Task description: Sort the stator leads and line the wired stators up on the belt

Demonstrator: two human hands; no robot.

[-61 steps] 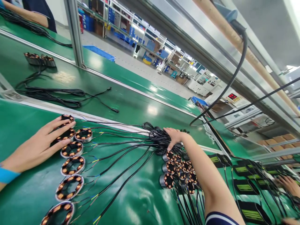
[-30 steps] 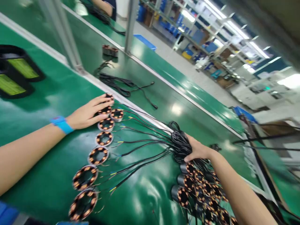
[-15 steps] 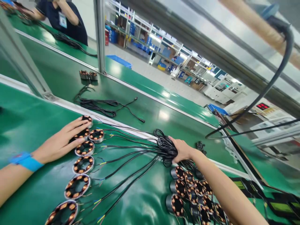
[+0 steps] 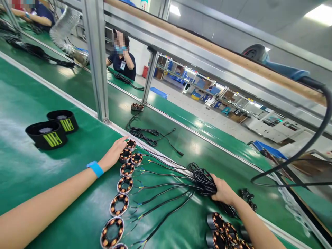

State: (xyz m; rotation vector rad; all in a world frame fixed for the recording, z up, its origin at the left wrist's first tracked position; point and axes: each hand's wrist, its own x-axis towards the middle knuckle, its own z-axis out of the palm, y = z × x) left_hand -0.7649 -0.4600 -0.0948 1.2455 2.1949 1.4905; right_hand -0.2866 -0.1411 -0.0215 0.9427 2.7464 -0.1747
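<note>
I look down on a factory assembly line: long green conveyor belts point(image 4: 64, 103), aluminium framing point(image 4: 97, 62), rows of copper-wound motor stators point(image 4: 121, 193), another worker point(image 4: 121, 58) far left, storage racks point(image 4: 197, 83) beyond.

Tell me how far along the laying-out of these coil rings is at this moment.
Looks done: a row of coil rings lies flat on the green belt, leads fanned toward the cable bundle. In hand: the left hand rests on the far rings of the row, and the right hand is closed on the bundle. Left: a cluster of stacked coils sits unsorted by the right forearm.
</note>
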